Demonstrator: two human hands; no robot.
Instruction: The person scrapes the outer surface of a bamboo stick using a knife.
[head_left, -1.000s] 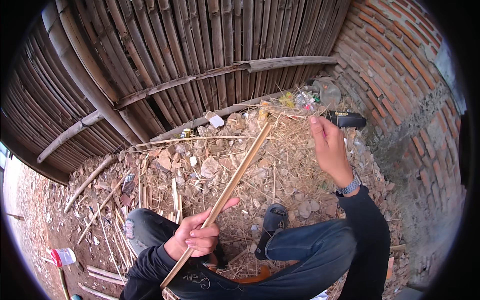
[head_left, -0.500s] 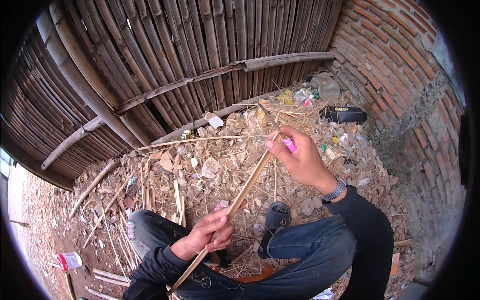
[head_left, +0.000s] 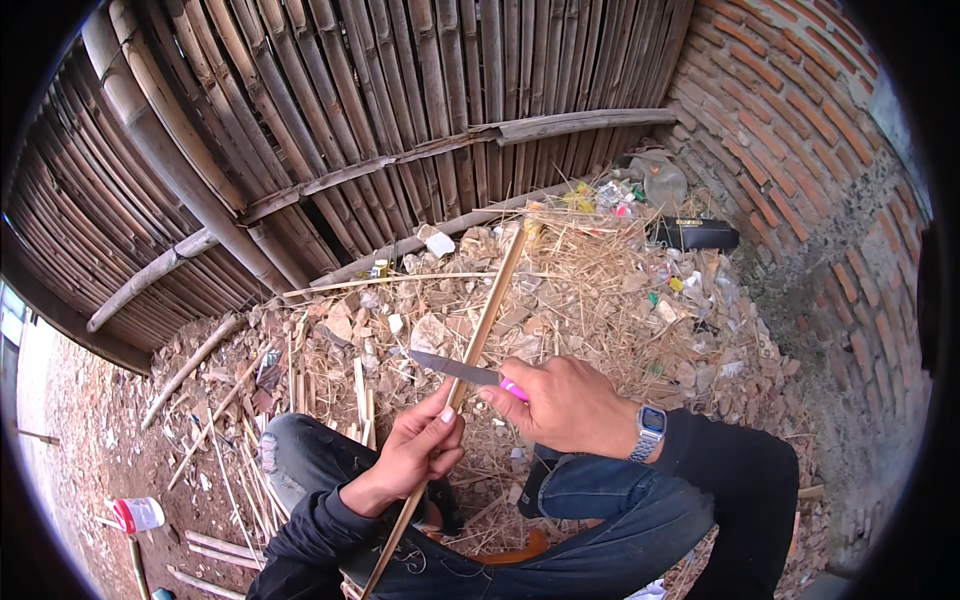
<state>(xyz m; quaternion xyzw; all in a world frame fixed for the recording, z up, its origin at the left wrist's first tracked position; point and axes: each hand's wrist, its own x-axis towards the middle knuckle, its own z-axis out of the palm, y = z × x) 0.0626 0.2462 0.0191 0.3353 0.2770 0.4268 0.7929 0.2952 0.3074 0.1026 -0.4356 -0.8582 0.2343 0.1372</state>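
Over blue denim jeans, a long, straight, tan bamboo strip is held slanted by the left hand; in the right hand is clasped a pink-handled, grey-bladed knife, crossing the strip. A shallow angle is best kept.

Knife handle pink; blade grey; strip straw-yellow.

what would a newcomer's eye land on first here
Most likely the knife with the bright pink handle, near the middle, held in the right grip, its blade crossing a long pale strip that the left grip holds. Next, perhaps, the dark slatted wall filling the top, and the red-orange brick wall at the upper right.
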